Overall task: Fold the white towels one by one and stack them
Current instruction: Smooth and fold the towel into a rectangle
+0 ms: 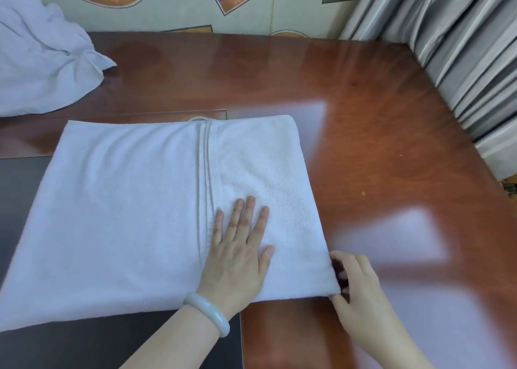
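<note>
**A:** What has the right grip (354, 282) got?

**B:** The near right corner of the towel (126, 214). The fingers curl under the edge and pinch the layers. The left grip (237, 256) holds nothing. It lies flat with straight fingers, pressing the cloth just left of that corner.

**A:** Which way does the towel lie from the pinch?

**B:** All of it lies to the left and away. It is a broad folded rectangle on the tabletop (363, 116), with its left part over a dark mat (84, 346). The long axis runs left to right across the person, a little skewed. A hem band (205, 172) crosses it from the far edge to the near one, just left of the flat palm.

**A:** So what does the next fold depend on?

**B:** I'd judge the right end goes over to the left, across the long axis. The right grip is already at that end, and the left is placed to pin the crease line. The far right corner is held by nothing, so it may lag behind.

**A:** Are there other towels?

**B:** There's a rumpled pile (36, 60) at the far left, well apart. I can't see a folded stack.
</note>
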Available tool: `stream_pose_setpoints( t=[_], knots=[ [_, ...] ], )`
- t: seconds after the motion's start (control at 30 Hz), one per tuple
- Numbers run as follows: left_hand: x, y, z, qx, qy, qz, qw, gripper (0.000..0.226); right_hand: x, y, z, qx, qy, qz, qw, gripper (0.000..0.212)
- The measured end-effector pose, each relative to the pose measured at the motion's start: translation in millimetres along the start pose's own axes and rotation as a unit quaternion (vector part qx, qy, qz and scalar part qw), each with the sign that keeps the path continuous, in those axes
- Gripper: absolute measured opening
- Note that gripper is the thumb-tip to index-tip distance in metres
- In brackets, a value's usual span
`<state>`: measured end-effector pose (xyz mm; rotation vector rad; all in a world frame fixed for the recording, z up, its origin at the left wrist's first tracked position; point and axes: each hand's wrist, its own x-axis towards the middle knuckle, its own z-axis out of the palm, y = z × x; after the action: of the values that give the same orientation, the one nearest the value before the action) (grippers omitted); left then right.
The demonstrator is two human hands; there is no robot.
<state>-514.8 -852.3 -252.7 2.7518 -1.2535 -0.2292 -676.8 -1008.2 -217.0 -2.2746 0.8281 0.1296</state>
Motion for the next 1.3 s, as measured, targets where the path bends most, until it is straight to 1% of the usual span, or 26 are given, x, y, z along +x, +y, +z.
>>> stream_pose_setpoints(
  t=[0.07,0.1,0.17,0.2,0.27,0.3,0.33,0.37,0.4,0.43,0.47,0.5,0.57,0.6,0.67,0.7,0.77,0.83,0.87,0.9,0.97,1.03,1.1,1.17,1.2,1.3],
  knots=[
    [6,3,-5,-0.024,0.006,-0.010,1.000,0.063,16,-15,-13,-0.064,-0.003,-0.036,0.997,0.071],
    [14,3,-10,-0.037,0.016,-0.015,0.999,0.062,26,-31,-16,-0.072,-0.001,-0.061,0.996,0.077],
    [39,-2,-20,-0.042,0.038,-0.027,0.998,0.060,45,-73,-17,-0.050,-0.056,-0.085,0.994,0.086],
    [55,-7,-24,-0.038,0.040,-0.039,0.998,0.060,56,-91,-19,-0.032,-0.093,-0.077,0.992,0.086],
    [88,-21,-30,-0.023,0.033,-0.071,0.997,0.062,78,-110,-28,-0.009,-0.171,-0.034,0.985,0.079],
    [102,-28,-32,-0.014,0.030,-0.083,0.996,0.063,88,-114,-30,-0.010,-0.178,-0.015,0.984,0.072],
    [115,-34,-32,-0.009,0.029,-0.091,0.995,0.064,97,-117,-30,-0.016,-0.147,-0.006,0.989,0.067],
    [125,-40,-32,-0.010,0.029,-0.095,0.995,0.064,103,-116,-25,-0.034,-0.077,-0.021,0.996,0.063],
    [133,-46,-32,-0.014,0.029,-0.095,0.995,0.064,107,-112,-17,-0.066,0.004,-0.056,0.996,0.061],
    [140,-52,-30,-0.018,0.028,-0.093,0.995,0.063,108,-106,-7,-0.107,0.060,-0.089,0.988,0.061],
    [144,-59,-28,-0.018,0.024,-0.091,0.995,0.063,106,-97,4,-0.147,0.075,-0.108,0.980,0.062],
    [147,-65,-26,-0.017,0.018,-0.090,0.996,0.063,104,-85,14,-0.180,0.062,-0.115,0.975,0.062],
    [148,-73,-20,-0.015,0.019,-0.093,0.995,0.063,98,-54,24,-0.212,0.031,-0.096,0.972,0.060],
    [147,-74,-17,-0.012,0.028,-0.093,0.995,0.064,98,-43,22,-0.219,0.031,-0.076,0.972,0.062],
    [146,-74,-12,-0.001,0.048,-0.093,0.994,0.065,106,-38,13,-0.211,0.065,-0.048,0.974,0.071],
    [146,-74,-11,0.001,0.055,-0.094,0.994,0.066,117,-44,8,-0.189,0.094,-0.059,0.976,0.072],
    [146,-74,-11,-0.008,0.061,-0.094,0.994,0.068,147,-69,3,-0.150,0.136,-0.131,0.971,0.067],
    [146,-74,-12,-0.018,0.066,-0.093,0.993,0.067,188,-98,4,-0.153,0.130,-0.197,0.960,0.059],
    [146,-75,-12,-0.019,0.067,-0.093,0.993,0.067,210,-107,6,-0.172,0.110,-0.207,0.957,0.058],
    [146,-74,-11,-0.021,0.067,-0.092,0.993,0.067,231,-110,8,-0.196,0.088,-0.195,0.957,0.058],
    [147,-73,-11,-0.022,0.069,-0.086,0.994,0.068,261,-103,12,-0.231,0.061,-0.139,0.961,0.062],
    [147,-74,-10,-0.023,0.072,-0.079,0.994,0.067,273,-94,16,-0.253,0.071,-0.109,0.959,0.065],
    [147,-75,-10,-0.031,0.072,-0.080,0.994,0.066,272,-95,20,-0.275,0.087,-0.089,0.953,0.068],
    [147,-76,-9,-0.045,0.068,-0.081,0.993,0.066,258,-105,27,-0.268,0.118,-0.063,0.954,0.070],
    [147,-76,-10,-0.054,0.063,-0.079,0.993,0.066,245,-112,33,-0.257,0.137,-0.073,0.954,0.067],
    [147,-81,-14,-0.067,0.036,-0.056,0.996,0.060,188,-136,61,-0.218,0.165,-0.152,0.950,0.062]
  ],
)
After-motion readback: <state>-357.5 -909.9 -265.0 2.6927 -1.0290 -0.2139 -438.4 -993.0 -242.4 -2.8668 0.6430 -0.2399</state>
